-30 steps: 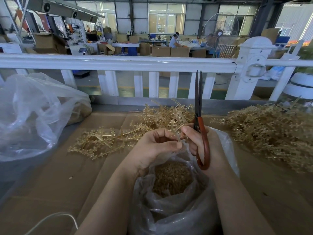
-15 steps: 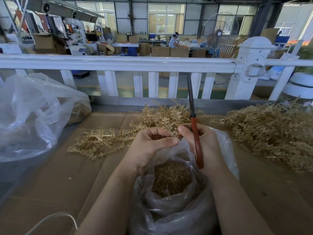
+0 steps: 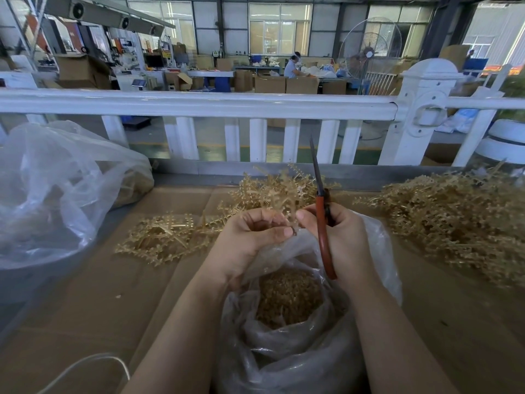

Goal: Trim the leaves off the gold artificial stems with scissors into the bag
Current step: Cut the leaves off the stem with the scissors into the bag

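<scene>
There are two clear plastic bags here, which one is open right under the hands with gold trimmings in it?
The near bag, standing between the forearms, mouth open below both hands. The other bag lies crumpled at the far left.

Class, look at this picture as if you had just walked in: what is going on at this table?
A person is trimming gold artificial stems over an open clear bag already holding gold trimmings. The left hand pinches a small gold stem above the bag, while the right hand grips red-handled scissors, blades closed, pointing up. More stems lie piled on the cardboard behind and to the right.
</scene>
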